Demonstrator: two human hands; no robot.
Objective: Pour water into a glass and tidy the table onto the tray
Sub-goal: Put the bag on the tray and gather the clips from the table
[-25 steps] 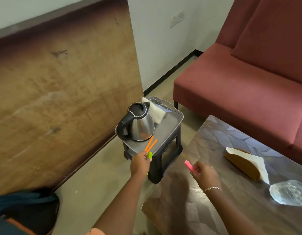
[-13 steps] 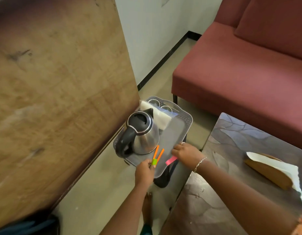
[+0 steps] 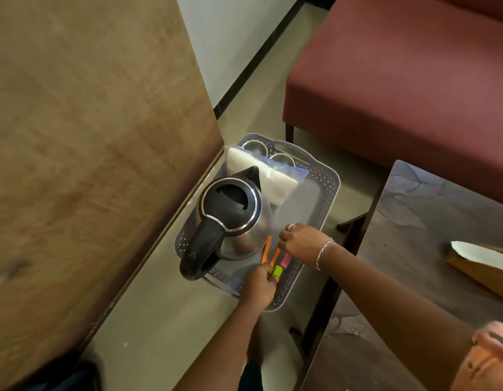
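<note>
A grey perforated tray (image 3: 326, 190) sits on a low stool beside the table. On it stand a steel kettle (image 3: 233, 218) with a black lid and handle, a white napkin pack (image 3: 258, 173) and two small steel cups (image 3: 281, 159) at the far end. My left hand (image 3: 258, 283) is over the tray's near end, shut on two orange sticks (image 3: 268, 253) and a green piece (image 3: 277, 270). My right hand (image 3: 299, 242) reaches in from the right, fingers closed beside the orange sticks. A pink piece (image 3: 286, 260) lies on the tray just under it.
A dark stone-patterned table (image 3: 414, 235) stands at the right with a brown paper envelope (image 3: 481, 266) on it. A red sofa (image 3: 400, 80) fills the back right. A large wooden panel (image 3: 89, 136) rises at the left, close to the tray.
The view has closed in on the tray. My right hand has brought the pink piece from the table to the tray's near end. My left hand still holds the orange sticks.
</note>
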